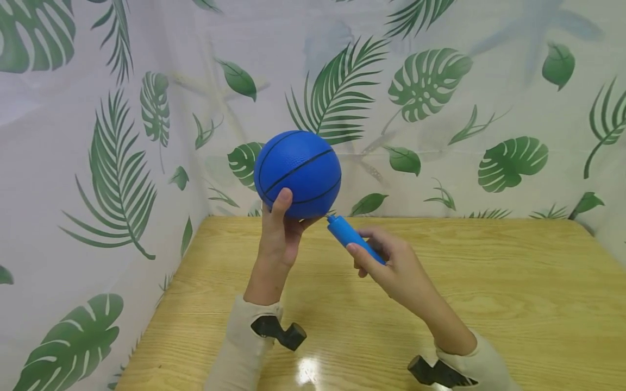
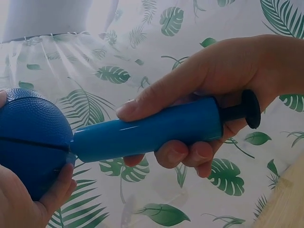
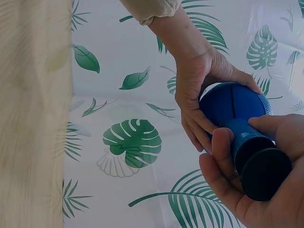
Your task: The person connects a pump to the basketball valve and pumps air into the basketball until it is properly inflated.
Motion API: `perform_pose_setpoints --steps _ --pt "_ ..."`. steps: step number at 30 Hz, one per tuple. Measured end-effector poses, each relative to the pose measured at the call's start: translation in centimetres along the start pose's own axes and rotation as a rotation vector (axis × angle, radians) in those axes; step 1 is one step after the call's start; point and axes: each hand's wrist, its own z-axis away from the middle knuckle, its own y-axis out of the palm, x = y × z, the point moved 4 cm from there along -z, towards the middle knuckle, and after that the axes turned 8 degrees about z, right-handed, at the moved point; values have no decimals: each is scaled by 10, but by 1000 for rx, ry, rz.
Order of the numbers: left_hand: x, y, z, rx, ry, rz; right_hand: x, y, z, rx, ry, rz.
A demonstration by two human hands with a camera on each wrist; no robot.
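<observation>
A small blue basketball (image 1: 299, 171) with black seams is held up above the table in my left hand (image 1: 282, 233). The left thumb lies on the near side of the ball and the fingers reach underneath. My right hand (image 1: 393, 263) grips a blue hand pump (image 1: 346, 232), its thumb along the barrel and its fingers curled round below. The pump's narrow tip is right at the ball's lower right side. In the left wrist view the pump's black plunger handle (image 2: 251, 109) stands a short way out from the barrel, near the right palm.
A wood-grain table (image 1: 489, 282) spreads beneath both hands. Behind it and along the left hangs a white cloth (image 1: 195, 32) printed with green leaves. Each wrist wears a black camera mount, one on the left sleeve (image 1: 239, 336), one on the right.
</observation>
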Motion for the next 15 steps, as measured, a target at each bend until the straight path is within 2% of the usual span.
perform_pose_setpoints --steps 8,15 --pt "-3 -3 -1 4 12 7 -3 0 -1 32 21 -30" --pt "-6 -6 -2 -22 20 13 -1 1 1 48 34 -46"
